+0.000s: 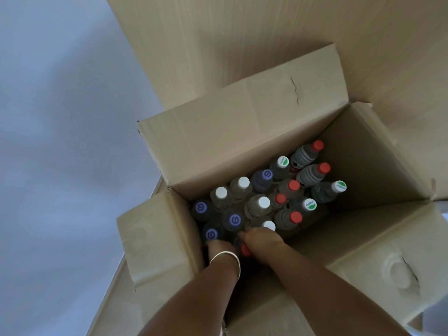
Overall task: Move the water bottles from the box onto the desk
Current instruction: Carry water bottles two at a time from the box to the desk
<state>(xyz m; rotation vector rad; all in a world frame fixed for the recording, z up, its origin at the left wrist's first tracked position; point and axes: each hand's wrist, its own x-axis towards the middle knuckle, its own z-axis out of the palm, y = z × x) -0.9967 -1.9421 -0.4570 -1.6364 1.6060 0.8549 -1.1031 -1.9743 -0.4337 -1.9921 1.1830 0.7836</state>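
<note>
- Standing upright and packed cap to cap, the water bottles (260,202) are seen from above in the head view, inside an open cardboard box (363,166) whose flaps are folded outward.
- Clear plastic bodies are shown, with caps of four kinds: red, plain white, purple with a white swirl, and white with a green mark.
- The bottles are crowded toward the box's left and near side; bare cardboard floor is left on the right.
- Both forearms are reached down into the near end of the box.
- The left hand (219,246) is lowered among the purple-capped bottles, a thin silver bangle (226,259) worn at its wrist; its fingers are hidden, so their state cannot be told.
- The right hand (260,240) is curled over the bottle tops beside a white cap, with a red cap (245,250) visible under its palm; what exactly is gripped cannot be told.
- A second cardboard panel (242,44) is seen behind the box.
</note>
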